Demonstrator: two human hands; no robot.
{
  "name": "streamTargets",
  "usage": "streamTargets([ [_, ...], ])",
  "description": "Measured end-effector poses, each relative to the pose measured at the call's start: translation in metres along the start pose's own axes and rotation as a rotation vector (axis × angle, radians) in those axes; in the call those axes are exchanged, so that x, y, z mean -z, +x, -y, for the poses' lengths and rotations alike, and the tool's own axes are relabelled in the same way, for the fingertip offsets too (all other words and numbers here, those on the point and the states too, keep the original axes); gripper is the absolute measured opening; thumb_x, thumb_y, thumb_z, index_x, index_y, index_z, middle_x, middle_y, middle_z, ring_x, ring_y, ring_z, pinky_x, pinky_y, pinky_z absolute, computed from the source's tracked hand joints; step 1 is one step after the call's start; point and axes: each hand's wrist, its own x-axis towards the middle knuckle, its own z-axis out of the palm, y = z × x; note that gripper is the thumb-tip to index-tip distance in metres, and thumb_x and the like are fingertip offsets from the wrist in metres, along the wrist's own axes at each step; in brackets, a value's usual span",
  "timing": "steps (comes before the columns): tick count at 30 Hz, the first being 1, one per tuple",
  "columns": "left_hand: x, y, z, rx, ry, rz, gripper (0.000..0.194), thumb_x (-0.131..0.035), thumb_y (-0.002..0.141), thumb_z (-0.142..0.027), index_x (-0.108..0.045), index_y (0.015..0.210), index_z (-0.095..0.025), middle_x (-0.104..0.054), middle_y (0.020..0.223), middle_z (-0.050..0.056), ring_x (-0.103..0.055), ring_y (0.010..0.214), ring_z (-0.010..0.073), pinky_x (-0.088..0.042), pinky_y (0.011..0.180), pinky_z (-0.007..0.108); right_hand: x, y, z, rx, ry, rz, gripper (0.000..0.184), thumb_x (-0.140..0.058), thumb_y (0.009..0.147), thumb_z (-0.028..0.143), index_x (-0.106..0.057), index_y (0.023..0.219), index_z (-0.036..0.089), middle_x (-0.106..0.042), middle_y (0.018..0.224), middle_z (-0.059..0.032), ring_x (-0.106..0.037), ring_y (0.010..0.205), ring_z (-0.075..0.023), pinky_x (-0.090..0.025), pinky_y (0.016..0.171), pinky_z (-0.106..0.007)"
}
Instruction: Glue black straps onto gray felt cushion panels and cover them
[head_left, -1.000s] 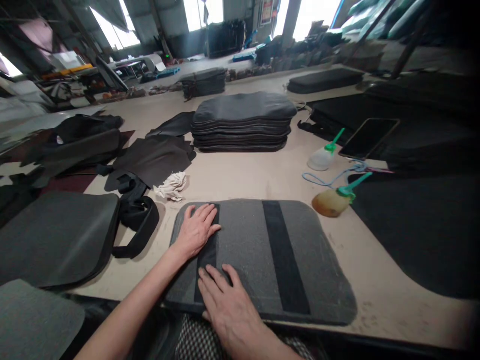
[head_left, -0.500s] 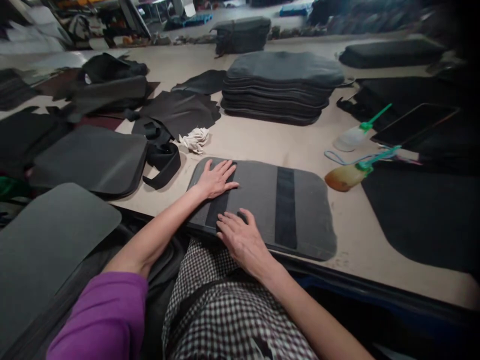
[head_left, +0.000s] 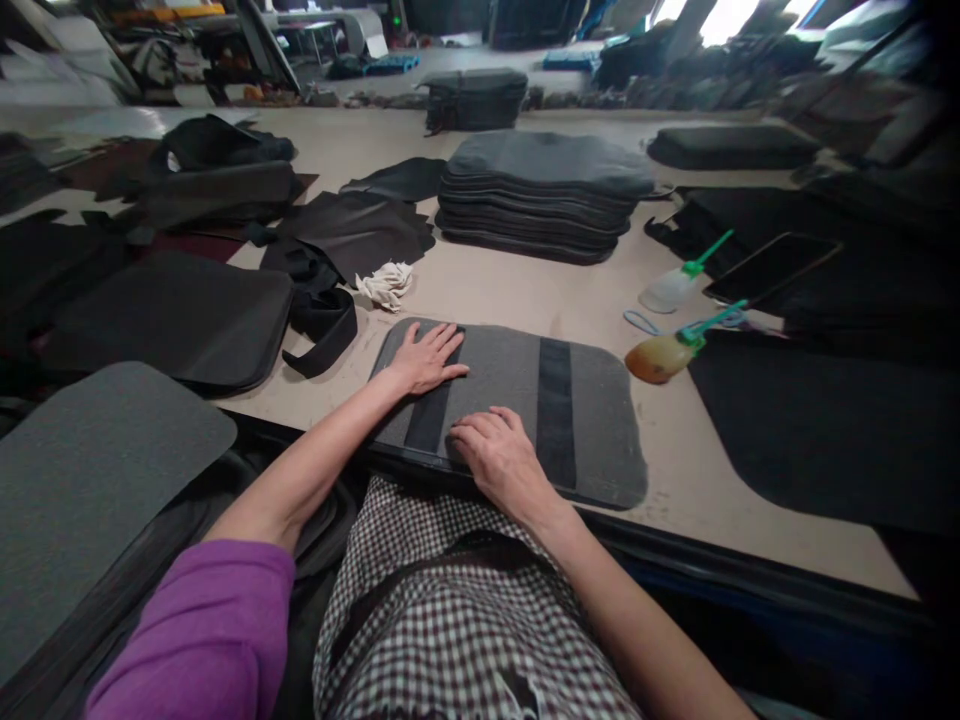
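Observation:
A dark grey rounded panel (head_left: 495, 370) with two black strips across it lies at the table's front edge. My left hand (head_left: 426, 360) rests flat on the panel's left part, fingers spread over the left black strip (head_left: 428, 418). To the right of that strip, my right hand (head_left: 499, 455) lies low over the panel near its front edge. Its fingers are loosely bent and point left, and I see nothing held in them. The right black strip (head_left: 556, 410) runs beside my right hand, uncovered.
Behind stands a stack of dark panels (head_left: 536, 200). A white crumpled cloth (head_left: 386, 286) and a black strap coil (head_left: 322, 330) lie to the left. Rightward are an amber glue bottle (head_left: 660, 358), a clear bottle (head_left: 670, 290), a phone (head_left: 776, 268) and a large black sheet (head_left: 817, 430).
My right hand has slid slightly right over the panel, and its fingers are more bent. My left hand stays on the left strip. The view has tilted up a little.

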Motion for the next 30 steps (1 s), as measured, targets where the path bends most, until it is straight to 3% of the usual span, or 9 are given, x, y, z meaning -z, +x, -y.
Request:
streamTargets([
  [7,0.002,-0.001,-0.002,-0.016,0.011,-0.061,0.07,-0.028,0.102,-0.066,-0.036,0.159,-0.025,-0.033,0.167,0.01,-0.029,0.154,0.0286,-0.013,0.125,0.06,0.018,-0.024,-0.014,-0.042,0.065,-0.135,0.017,-0.053,0.102,0.015,-0.067,0.11,0.018,-0.074,0.112,-0.0078,-0.065,0.104,-0.0228,-0.046,0.1,-0.045],
  [14,0.013,0.013,-0.003,-0.041,0.045,-0.142,0.06,-0.029,0.104,-0.062,-0.053,0.144,-0.025,-0.055,0.151,0.011,-0.047,0.139,0.0284,-0.018,0.122,0.059,0.041,-0.092,-0.048,-0.177,0.06,-0.24,0.021,-0.052,0.103,0.017,-0.066,0.117,0.022,-0.074,0.112,-0.0068,-0.068,0.103,-0.0225,-0.052,0.095,-0.044],
  [21,0.015,0.023,-0.001,-0.007,-0.007,-0.173,0.05,-0.036,0.105,-0.051,-0.051,0.145,-0.025,-0.063,0.14,0.011,-0.049,0.133,0.0288,-0.02,0.12,0.056,0.052,-0.153,-0.07,-0.322,-0.004,-0.355,0.02,-0.055,0.102,0.025,-0.069,0.116,0.027,-0.076,0.111,-0.0049,-0.072,0.101,-0.0238,-0.058,0.089,-0.042],
  [26,0.011,0.037,0.007,0.099,-0.06,-0.192,0.041,-0.038,0.106,-0.038,-0.057,0.14,-0.025,-0.062,0.137,0.012,-0.051,0.128,0.0263,-0.034,0.11,0.048,0.063,-0.17,-0.071,-0.352,-0.043,-0.431,0.023,-0.055,0.101,0.029,-0.07,0.118,0.028,-0.076,0.115,-0.0038,-0.072,0.105,-0.0246,-0.059,0.092,-0.042],
  [30,0.012,0.048,0.013,0.152,-0.034,-0.191,0.038,-0.041,0.104,-0.032,-0.062,0.135,-0.026,-0.062,0.135,0.012,-0.053,0.123,0.0266,-0.037,0.106,0.047,0.062,-0.173,-0.074,-0.342,-0.025,-0.444,0.024,-0.057,0.1,0.028,-0.07,0.12,0.029,-0.075,0.116,-0.0037,-0.072,0.106,-0.0251,-0.058,0.093,-0.042],
])
